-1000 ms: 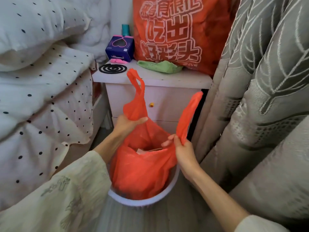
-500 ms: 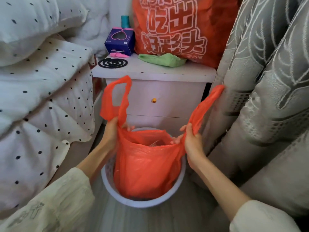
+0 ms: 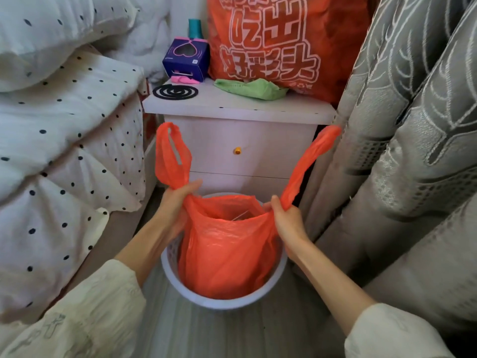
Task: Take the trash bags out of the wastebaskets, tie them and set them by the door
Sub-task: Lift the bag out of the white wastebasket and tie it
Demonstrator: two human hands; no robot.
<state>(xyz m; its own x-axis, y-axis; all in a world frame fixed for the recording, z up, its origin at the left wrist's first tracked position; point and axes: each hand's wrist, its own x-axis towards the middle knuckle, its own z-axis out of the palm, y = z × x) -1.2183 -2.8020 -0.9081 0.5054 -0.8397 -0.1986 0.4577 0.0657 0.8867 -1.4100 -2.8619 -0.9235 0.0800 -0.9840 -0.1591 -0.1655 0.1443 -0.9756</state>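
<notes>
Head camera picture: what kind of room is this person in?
Most likely a bedroom. A bed with a polka-dot quilt and pillow is on one side, a white nightstand stands beside it, and heavy grey curtains hang on the other side.

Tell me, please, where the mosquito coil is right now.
In the head view, the mosquito coil lies flat on the nightstand's left front corner, just before the purple box, beside the bed.

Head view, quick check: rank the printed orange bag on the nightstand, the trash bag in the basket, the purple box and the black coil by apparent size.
Largest to smallest:
1. printed orange bag, partly cropped
2. trash bag, nearer the camera, so this order is unsure
3. purple box
4. black coil, similar in width to the box, but flat
</notes>
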